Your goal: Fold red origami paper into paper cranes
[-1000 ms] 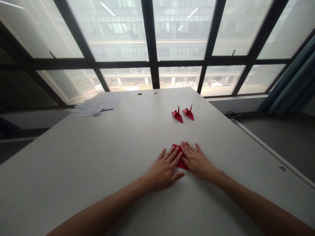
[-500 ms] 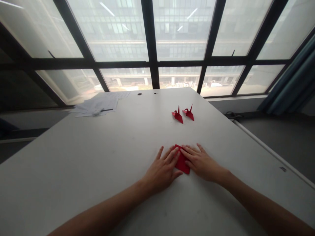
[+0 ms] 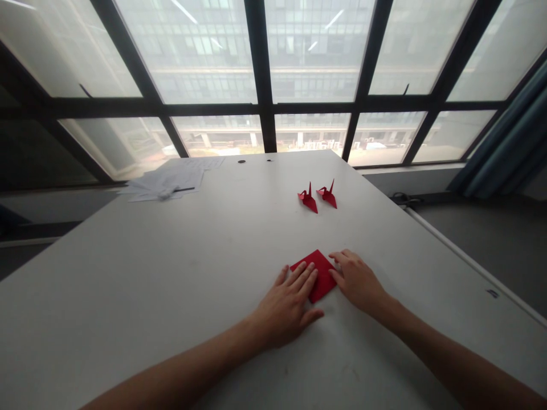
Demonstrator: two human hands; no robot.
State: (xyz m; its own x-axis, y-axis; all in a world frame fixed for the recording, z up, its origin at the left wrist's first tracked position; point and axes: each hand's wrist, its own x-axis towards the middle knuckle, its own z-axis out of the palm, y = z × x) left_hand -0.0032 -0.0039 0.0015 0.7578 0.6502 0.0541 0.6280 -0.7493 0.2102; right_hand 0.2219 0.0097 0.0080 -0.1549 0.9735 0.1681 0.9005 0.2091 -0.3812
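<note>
Both hands are down on the white table (image 3: 171,273), and between them lies a folded red paper (image 3: 318,273), flat and turned like a diamond with one corner pointing away from the person. The left hand (image 3: 290,302) is spread wide, palm down, and its fingertips (image 3: 308,272) press on the near left part of the paper while the thumb sticks out to the side on the bare table. The right hand (image 3: 359,282) sits just at the paper's right corner, fingers loosely bent and close together, the tips touching that edge. It grips nothing, and neither hand has lifted the sheet. Whether the right fingers have caught the edge or only rest against it, I cannot tell. Farther up the table, well apart from the hands, two small red paper cranes stand side by side, the left crane (image 3: 308,200) and the right crane (image 3: 328,196), near each other with necks up. Over at the far left corner there is a loose pile of white sheets (image 3: 164,183) with a dark pen (image 3: 184,189) lying on it. Behind the table runs a big window (image 3: 205,51) with dark frames, and a blue curtain (image 3: 508,142) hangs at the right.
</note>
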